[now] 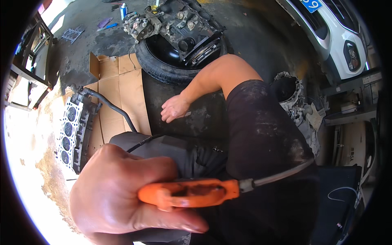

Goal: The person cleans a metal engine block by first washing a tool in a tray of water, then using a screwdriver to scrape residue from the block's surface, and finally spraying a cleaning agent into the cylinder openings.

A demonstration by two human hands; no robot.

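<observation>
Close to the camera, my left hand point(110, 192) is closed around an orange air blow gun point(204, 193). A grey hose point(283, 173) joins it by a metal fitting and runs off to the right. My right hand point(175, 108) hangs beyond it over the dark floor, fingers curled together. A small pale bit shows beside that hand; whether it is held is hidden. On the left, a cylinder head point(72, 132) with a row of round chambers stands by a flattened cardboard sheet point(118, 92). A black hose point(112, 106) curves from its far end toward my lap.
An engine assembly point(179, 24) rests on a tyre point(159, 73) ahead. A blue-and-white spray can point(124, 11) stands behind it. To the right are a dirty metal housing point(286, 90) and a white car's front point(347, 45). A metal rack point(36, 57) stands at left.
</observation>
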